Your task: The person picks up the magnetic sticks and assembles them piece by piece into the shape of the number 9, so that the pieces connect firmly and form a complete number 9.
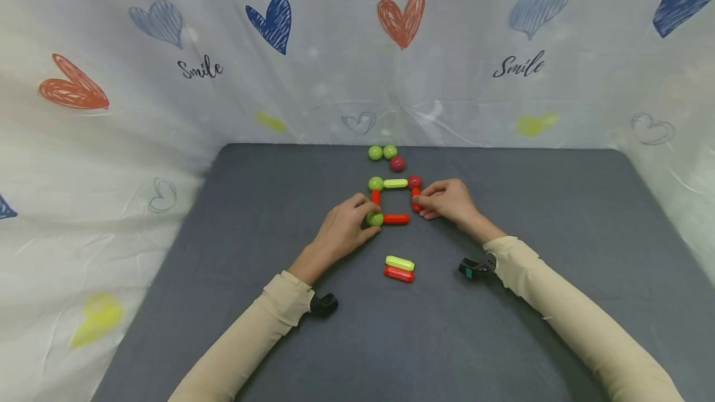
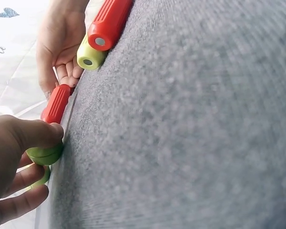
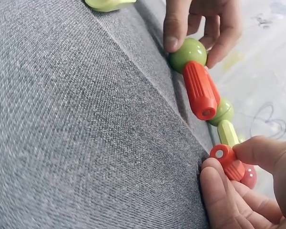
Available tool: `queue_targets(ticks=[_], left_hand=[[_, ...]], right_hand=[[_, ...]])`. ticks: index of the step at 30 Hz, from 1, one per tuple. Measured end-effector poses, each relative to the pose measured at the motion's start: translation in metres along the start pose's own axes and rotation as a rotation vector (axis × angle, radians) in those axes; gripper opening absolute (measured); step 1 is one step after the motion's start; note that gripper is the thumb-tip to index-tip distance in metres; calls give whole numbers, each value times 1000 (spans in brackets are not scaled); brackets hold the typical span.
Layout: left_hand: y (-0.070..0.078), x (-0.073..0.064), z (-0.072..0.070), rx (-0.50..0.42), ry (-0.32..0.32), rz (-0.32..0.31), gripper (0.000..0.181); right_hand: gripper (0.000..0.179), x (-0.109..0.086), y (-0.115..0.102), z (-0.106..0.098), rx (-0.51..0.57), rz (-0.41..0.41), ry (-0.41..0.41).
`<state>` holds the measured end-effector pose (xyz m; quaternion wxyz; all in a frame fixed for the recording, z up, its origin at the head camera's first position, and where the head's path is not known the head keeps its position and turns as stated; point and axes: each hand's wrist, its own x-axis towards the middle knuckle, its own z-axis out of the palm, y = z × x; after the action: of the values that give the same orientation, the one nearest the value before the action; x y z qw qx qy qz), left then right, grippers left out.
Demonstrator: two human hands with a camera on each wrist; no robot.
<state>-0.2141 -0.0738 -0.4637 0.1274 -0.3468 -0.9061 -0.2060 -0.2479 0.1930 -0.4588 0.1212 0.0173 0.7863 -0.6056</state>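
On the grey table, magnetic rods and balls form a nearly closed square. My left hand (image 1: 347, 223) pinches the near-left green ball (image 3: 188, 55) between thumb and fingers. From that ball a red rod (image 1: 396, 219) runs right, its far end free, and another red rod (image 1: 376, 197) runs back to a green ball (image 1: 376, 183). A yellow-green rod (image 1: 395, 183) links this to a red ball (image 1: 415, 182). My right hand (image 1: 449, 203) pinches the red rod (image 3: 233, 168) that comes forward from the red ball; a magnet shows at its near end.
Behind the square lie two green balls (image 1: 375, 152) and a red ball (image 1: 397, 164). Nearer me, a yellow-green rod (image 1: 400, 263) and a red rod (image 1: 399, 274) lie side by side. A white curtain (image 1: 335, 79) with printed hearts hangs behind the table.
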Motion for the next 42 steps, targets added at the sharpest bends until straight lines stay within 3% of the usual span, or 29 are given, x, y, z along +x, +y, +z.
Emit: queue_targets(ticks=[10, 20, 28, 33, 37, 42], left_hand=[[-3, -2, 1, -32, 17, -5, 32], [-6, -3, 0, -37, 10, -31, 31], [-5, -4, 0, -52, 5, -36, 31], [-4, -4, -2, -56, 3, -49, 32], [-5, -4, -3, -61, 8, -51, 31], [-6, -5, -2, -75, 7, -51, 30]], right_hand=[[28, -3, -4, 1, -34, -6, -2], [22, -11, -24, -4, -374, -198, 101], [22, 6, -43, -10, -428, -306, 144], [23, 14, -52, -5, -531, -408, 179], [28, 27, -59, 1, -621, -466, 158], [36, 55, -60, 8, -692, -460, 80]])
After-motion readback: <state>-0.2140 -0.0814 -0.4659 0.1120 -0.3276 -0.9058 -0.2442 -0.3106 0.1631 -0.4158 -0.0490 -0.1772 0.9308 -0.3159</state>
